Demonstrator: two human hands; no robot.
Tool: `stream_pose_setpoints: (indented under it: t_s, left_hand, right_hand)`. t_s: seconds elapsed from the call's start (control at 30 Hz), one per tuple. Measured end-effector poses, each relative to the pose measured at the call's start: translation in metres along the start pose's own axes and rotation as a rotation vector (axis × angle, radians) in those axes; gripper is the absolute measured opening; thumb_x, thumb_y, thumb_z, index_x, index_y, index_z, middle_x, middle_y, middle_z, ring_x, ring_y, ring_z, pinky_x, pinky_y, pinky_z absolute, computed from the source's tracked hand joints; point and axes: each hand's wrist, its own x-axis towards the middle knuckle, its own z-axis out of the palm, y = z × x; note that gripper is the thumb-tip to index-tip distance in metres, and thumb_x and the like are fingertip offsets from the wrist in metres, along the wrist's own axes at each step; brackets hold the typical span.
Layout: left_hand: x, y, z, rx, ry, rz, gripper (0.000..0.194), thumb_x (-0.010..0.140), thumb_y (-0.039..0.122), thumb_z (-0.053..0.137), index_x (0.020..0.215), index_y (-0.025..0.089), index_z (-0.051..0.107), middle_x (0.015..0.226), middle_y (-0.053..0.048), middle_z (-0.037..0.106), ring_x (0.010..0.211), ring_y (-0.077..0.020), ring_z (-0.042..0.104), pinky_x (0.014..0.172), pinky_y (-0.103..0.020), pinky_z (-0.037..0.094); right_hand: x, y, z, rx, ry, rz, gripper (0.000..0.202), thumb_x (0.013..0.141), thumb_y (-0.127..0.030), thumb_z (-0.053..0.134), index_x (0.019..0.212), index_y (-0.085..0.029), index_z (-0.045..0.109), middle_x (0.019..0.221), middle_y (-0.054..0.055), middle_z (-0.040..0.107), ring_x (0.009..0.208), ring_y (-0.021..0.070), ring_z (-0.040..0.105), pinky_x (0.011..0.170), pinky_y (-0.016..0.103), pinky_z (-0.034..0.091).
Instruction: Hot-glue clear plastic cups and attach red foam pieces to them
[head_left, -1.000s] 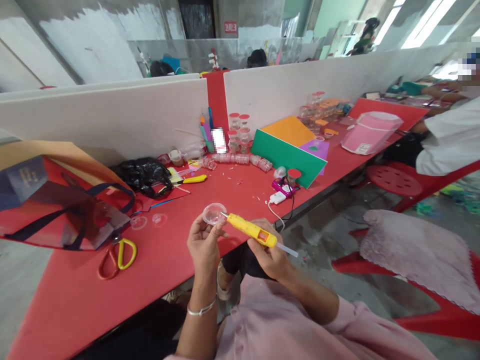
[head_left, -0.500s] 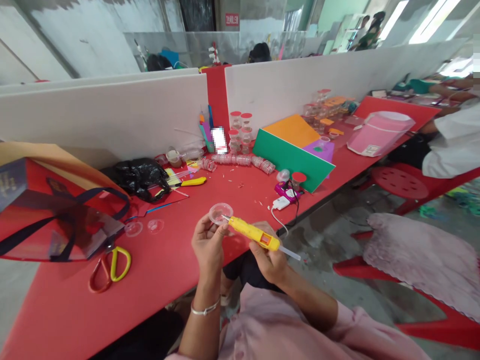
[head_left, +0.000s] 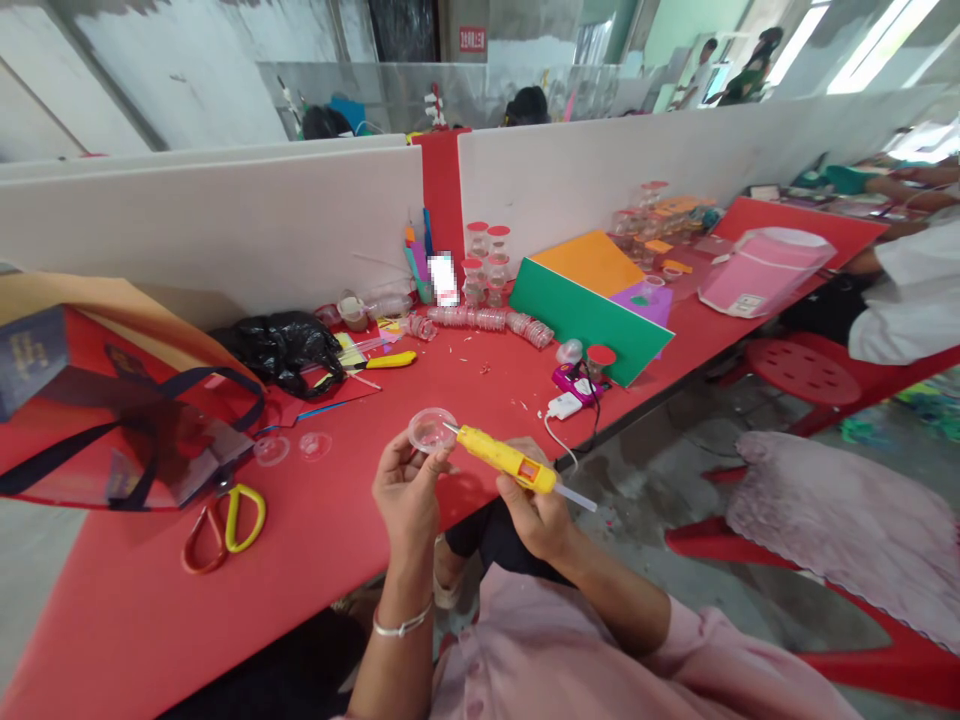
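Note:
My left hand (head_left: 409,490) pinches a small clear plastic cup (head_left: 433,430) by its side, with the round rim facing up. In my right hand (head_left: 536,510) is a yellow glue gun (head_left: 506,460), its clear glue stick (head_left: 576,497) poking out of the back end. The metal nozzle points left, at the near right part of the cup's rim; whether it touches I cannot tell. Both hands are above the front edge of the red table (head_left: 315,530). Two clear plastic pieces (head_left: 315,446) lie on the table to the left.
Scissors (head_left: 225,528) with red and yellow handles and a gift bag (head_left: 127,400) are at the left. Behind are a black plastic bag (head_left: 281,350), a yellow-handled tool (head_left: 390,360) and stacked clear cups (head_left: 469,318). A green board (head_left: 592,320) and power strip (head_left: 576,385) stand right. A co-worker's sleeve (head_left: 911,285) shows farther right.
My left hand and the cup have moved slightly left, away from the glue gun's nozzle. The right hand keeps its hold on the glue gun. The view has shifted a little.

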Motion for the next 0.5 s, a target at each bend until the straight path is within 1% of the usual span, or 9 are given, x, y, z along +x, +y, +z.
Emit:
stream_pose_setpoints:
  t_s: [0.13, 0.3, 0.43, 0.5]
  left_hand:
    - [-0.0004, -0.0007, 0.0004, -0.024, 0.017, 0.017, 0.045, 0.061, 0.025, 0.094, 0.099, 0.015, 0.072, 0.094, -0.006, 0.077, 0.064, -0.0145, 0.071, 0.052, -0.023, 0.060]
    - [-0.0033, 0.0028, 0.0006, -0.019, -0.008, -0.006, 0.043, 0.063, 0.025, 0.093, 0.099, 0.015, 0.071, 0.098, -0.008, 0.077, 0.074, -0.0193, 0.075, 0.052, -0.024, 0.061]
    - [-0.0038, 0.0013, -0.0014, -0.041, 0.000, 0.011, 0.043, 0.063, 0.023, 0.093, 0.100, 0.015, 0.072, 0.099, -0.007, 0.076, 0.070, -0.0159, 0.073, 0.052, -0.023, 0.060]
    - [-0.0037, 0.0001, -0.0027, -0.054, 0.005, 0.015, 0.044, 0.063, 0.022, 0.093, 0.101, 0.015, 0.072, 0.101, -0.007, 0.076, 0.071, -0.0159, 0.073, 0.052, -0.023, 0.060]
  right_hand:
    - [-0.0007, -0.0005, 0.0012, 0.040, -0.027, -0.053, 0.013, 0.098, -0.022, 0.054, 0.110, -0.023, 0.059, 0.101, 0.008, 0.065, 0.096, 0.0248, 0.064, 0.088, 0.043, 0.054]
    - [0.0001, -0.0015, 0.0005, -0.013, -0.002, 0.000, 0.011, 0.100, -0.024, 0.052, 0.107, -0.023, 0.060, 0.099, 0.008, 0.066, 0.096, 0.0255, 0.064, 0.088, 0.044, 0.054]
    - [-0.0003, -0.0016, 0.0003, 0.026, -0.029, -0.048, 0.010, 0.098, -0.023, 0.054, 0.107, -0.023, 0.059, 0.101, 0.009, 0.065, 0.095, 0.0249, 0.063, 0.086, 0.043, 0.054]
    - [-0.0002, -0.0003, 0.0005, 0.039, -0.029, -0.059, 0.010, 0.098, -0.022, 0.055, 0.107, -0.024, 0.059, 0.101, 0.008, 0.065, 0.096, 0.0246, 0.063, 0.087, 0.042, 0.054]
